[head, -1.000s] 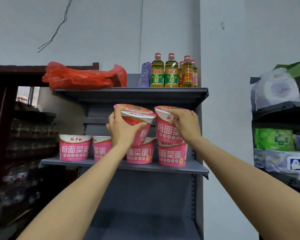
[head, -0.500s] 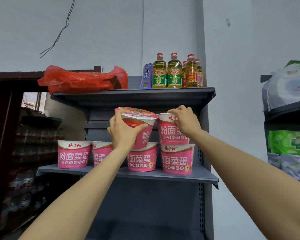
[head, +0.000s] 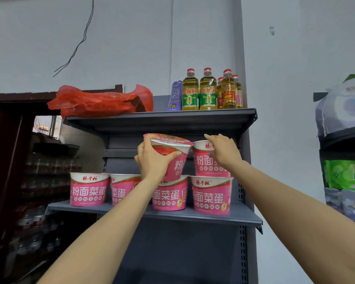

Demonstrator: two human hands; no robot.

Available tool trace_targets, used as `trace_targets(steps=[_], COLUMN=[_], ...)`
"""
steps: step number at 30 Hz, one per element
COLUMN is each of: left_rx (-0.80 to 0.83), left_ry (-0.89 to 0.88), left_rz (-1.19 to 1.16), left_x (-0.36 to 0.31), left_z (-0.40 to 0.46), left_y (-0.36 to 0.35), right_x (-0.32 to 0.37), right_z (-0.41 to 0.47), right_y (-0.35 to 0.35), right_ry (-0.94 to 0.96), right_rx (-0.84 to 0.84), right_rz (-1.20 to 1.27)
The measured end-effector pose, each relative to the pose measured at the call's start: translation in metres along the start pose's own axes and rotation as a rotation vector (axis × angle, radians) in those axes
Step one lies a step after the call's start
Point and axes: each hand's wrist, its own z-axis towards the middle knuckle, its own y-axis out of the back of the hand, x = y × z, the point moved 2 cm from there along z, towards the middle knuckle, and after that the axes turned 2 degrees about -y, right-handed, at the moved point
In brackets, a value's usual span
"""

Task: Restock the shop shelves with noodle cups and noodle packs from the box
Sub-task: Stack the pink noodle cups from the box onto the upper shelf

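Right hand (head: 223,153) has released the stacked cup (head: 205,160).

Soft, even light; dim, murky racks (head: 39,181) at 9 o'clock; wide-angle bending at edges; slight softness throughout.

Middle shelf (head: 223,216): four pink noodle cups in a row; fifth cup (head: 205,160) stacked at right under right hand (head: 223,152). Left hand (head: 154,160) grips tilted cup (head: 172,152). Top shelf (head: 162,117): oil bottles (head: 208,91), red bag (head: 98,101).
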Motion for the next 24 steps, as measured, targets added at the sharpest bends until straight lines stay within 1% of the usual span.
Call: trace_targets(steps=[1, 3, 5, 7, 10, 18, 21, 24], left_rx=[0.000, 0.000, -0.001, 0.004, 0.021, 0.151, 0.217, 0.283], left_ry=[-0.001, -0.003, -0.019, -0.030, -0.045, 0.007, 0.037, 0.028], left_rz=[0.000, -0.006, -0.007, -0.009, -0.033, -0.164, -0.210, -0.226], left_x=[-0.001, -0.002, -0.002, -0.001, 0.002, 0.022, 0.036, 0.048], left_z=[0.000, 0.001, 0.001, 0.000, 0.000, 0.029, 0.043, 0.059], left_y=[0.000, 0.000, 0.002, 0.005, 0.011, 0.011, 0.010, 0.010], right_x=[0.002, 0.011, 0.023, 0.036, 0.048, 0.070, 0.079, 0.085], right_z=[-0.002, -0.010, -0.019, -0.025, -0.029, -0.009, 0.003, 0.012], right_y=[0.001, 0.002, 0.001, -0.001, -0.004, -0.006, -0.012, -0.018], right_ry=[0.026, 0.086, 0.150, 0.197, 0.202, 0.089, 0.044, -0.005], right_rx=[-0.027, -0.075, -0.070, -0.038, -0.037, -0.222, -0.220, -0.219], right_rz=[0.029, 0.203, 0.386, 0.467, 0.492, 0.534, 0.510, 0.479])
